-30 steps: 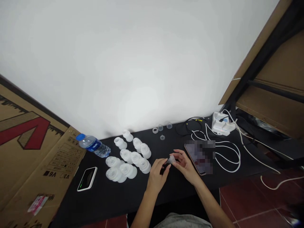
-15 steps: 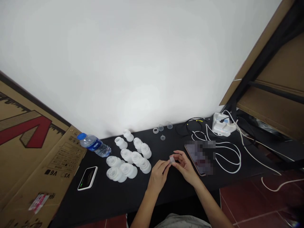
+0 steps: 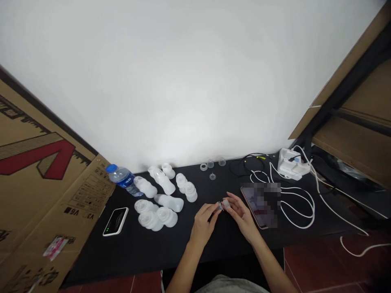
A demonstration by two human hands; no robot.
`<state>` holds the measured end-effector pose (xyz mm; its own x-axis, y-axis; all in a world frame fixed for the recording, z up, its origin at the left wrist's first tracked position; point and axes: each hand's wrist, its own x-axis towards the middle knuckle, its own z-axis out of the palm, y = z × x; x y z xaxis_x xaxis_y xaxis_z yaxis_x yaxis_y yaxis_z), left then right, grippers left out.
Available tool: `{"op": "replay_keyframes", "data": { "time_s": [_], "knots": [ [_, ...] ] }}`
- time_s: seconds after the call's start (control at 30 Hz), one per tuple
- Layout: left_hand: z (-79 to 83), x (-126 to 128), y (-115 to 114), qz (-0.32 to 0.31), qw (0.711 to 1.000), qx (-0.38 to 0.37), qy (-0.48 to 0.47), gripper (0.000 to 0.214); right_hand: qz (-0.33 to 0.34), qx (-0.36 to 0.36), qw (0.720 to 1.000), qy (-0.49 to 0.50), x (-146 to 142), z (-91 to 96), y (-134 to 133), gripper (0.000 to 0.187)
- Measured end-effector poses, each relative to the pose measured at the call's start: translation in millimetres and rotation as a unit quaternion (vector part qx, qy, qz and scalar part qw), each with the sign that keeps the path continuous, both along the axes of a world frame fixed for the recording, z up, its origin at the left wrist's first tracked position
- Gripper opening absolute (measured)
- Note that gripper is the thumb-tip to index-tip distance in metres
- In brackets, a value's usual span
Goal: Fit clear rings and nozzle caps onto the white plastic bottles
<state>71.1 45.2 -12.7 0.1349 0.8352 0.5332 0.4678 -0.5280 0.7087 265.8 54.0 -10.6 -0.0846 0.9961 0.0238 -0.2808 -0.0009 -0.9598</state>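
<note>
My left hand [image 3: 203, 224] pinches a small clear plastic piece [image 3: 220, 206] between thumb and fingertips. Close by it, my right hand [image 3: 242, 215] grips a translucent ring-like piece [image 3: 226, 203]. The two parts are side by side, and the fingers partly hide both. Left of my hands are several white bottles with clear domed caps; a few lie on their sides, one such bottle [image 3: 169, 202] nearest my left hand. Towards the wall rest small clear parts: a ring [image 3: 203, 167], two domed caps, one of them this cap [image 3: 222, 162], and a small disc [image 3: 212, 176].
A water bottle [image 3: 124, 179] leans against the white bottles at left, near a white-edged device [image 3: 115, 221] and a cardboard box [image 3: 39, 183]. A phone [image 3: 255, 205], white cables [image 3: 310, 203] and a power strip [image 3: 291, 165] lie to the right on the black table [image 3: 183, 254].
Several white bottles that stood upright have toppled over, some against the water bottle. The pieces in my fingers, which looked like one, now show as two. The view has shifted slightly.
</note>
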Motion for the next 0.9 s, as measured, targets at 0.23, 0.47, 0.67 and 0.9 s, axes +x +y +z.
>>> {"op": "replay_keyframes", "data": {
  "time_s": [0.23, 0.47, 0.67, 0.9],
  "knots": [
    [-7.9, -1.5, 1.9, -0.012, 1.0, 0.006, 0.024, 0.032, 0.036, -0.011, 0.998, -0.049, 1.3, -4.0, 3.6, 0.053],
    [-7.2, -0.5, 1.2, 0.0, 0.999, -0.033, 0.013, 0.028, 0.031, -0.018, 0.999, -0.025, -2.4, -15.0, 5.7, 0.043],
    [-8.5, -0.5, 2.1, 0.016, 0.987, -0.108, -0.115, 0.012, 0.0, -0.036, 0.999, -0.004, -1.9, -12.3, 7.8, 0.046],
    [-6.5, -3.0, 6.5, 0.06, 0.971, -0.159, -0.165, 0.026, 0.044, -0.003, 0.997, -0.056, -1.5, -8.2, 4.7, 0.041]
  ]
}}
